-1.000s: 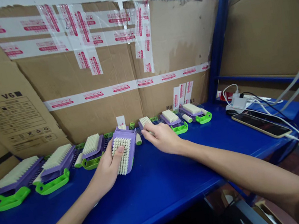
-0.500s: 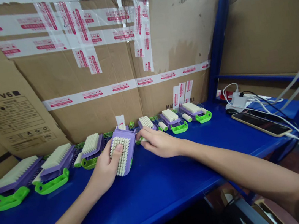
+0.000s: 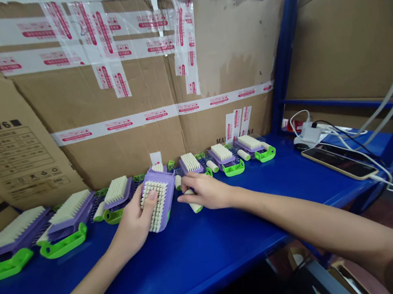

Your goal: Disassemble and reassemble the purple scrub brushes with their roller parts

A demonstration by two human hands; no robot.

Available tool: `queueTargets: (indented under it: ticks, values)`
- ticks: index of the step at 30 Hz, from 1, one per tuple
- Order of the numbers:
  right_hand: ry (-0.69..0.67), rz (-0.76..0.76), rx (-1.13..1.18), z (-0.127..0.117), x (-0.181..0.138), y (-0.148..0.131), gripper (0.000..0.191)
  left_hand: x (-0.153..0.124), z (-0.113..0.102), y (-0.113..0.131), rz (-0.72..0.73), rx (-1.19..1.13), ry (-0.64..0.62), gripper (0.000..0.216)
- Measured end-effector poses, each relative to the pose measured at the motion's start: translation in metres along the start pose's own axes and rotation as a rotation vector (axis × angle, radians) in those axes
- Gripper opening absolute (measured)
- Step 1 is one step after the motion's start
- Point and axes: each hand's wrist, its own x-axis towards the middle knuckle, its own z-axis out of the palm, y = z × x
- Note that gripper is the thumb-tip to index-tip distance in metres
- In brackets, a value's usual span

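My left hand (image 3: 136, 219) grips a purple brush (image 3: 169, 203), its cream bristles facing up and my thumb pressed on them. Just to the right, my right hand (image 3: 210, 191) pinches a short cream roller (image 3: 196, 206) with a green end, low over the blue shelf and apart from the brush. My fingers cover part of the roller. Behind my hands stands a row of similar purple brushes, among them one (image 3: 191, 163) beyond my right hand and one (image 3: 116, 190) left of the held brush. Green handle pieces (image 3: 234, 169) and more cream rollers (image 3: 212, 166) lie among them.
The blue shelf (image 3: 138, 289) ends at a front edge below my forearms. Taped cardboard (image 3: 116, 105) walls off the back. A blue upright post (image 3: 284, 50) rises at right, near a phone (image 3: 339, 162), white cables (image 3: 379, 107) and a charger (image 3: 308, 133).
My right hand has drawn slightly down and away from the brush, and the roller in its fingers now shows clearly. My left hand keeps the brush in nearly the same pose.
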Motion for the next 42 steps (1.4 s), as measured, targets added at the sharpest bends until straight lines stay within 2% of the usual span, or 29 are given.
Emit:
queueTargets:
  ticks: [7, 14, 20, 30, 37, 42]
  values:
    - [-0.12, 0.085, -0.225, 0.003, 0.001, -0.014, 0.024, 0.001, 0.0, 0.004, -0.008, -0.003, -0.002, 0.071]
    - [-0.124, -0.033, -0.374, -0.007, 0.003, -0.005, 0.026, 0.001, 0.001, 0.001, 0.013, 0.029, 0.012, 0.071]
    - [-0.257, 0.037, -0.345, -0.028, 0.002, -0.001, 0.019, 0.001, 0.0, -0.002, -0.003, 0.049, 0.019, 0.073]
    - [-0.358, 0.079, -0.238, -0.061, 0.001, 0.012, 0.02, 0.002, -0.001, -0.005, 0.017, 0.079, 0.029, 0.073]
    - [-0.417, 0.101, -0.226, -0.074, -0.001, 0.012, 0.014, 0.001, -0.002, -0.004, 0.007, 0.063, 0.013, 0.074]
    - [-0.44, 0.118, -0.294, -0.074, -0.002, 0.011, 0.01, 0.001, -0.003, -0.003, -0.003, 0.068, 0.006, 0.074]
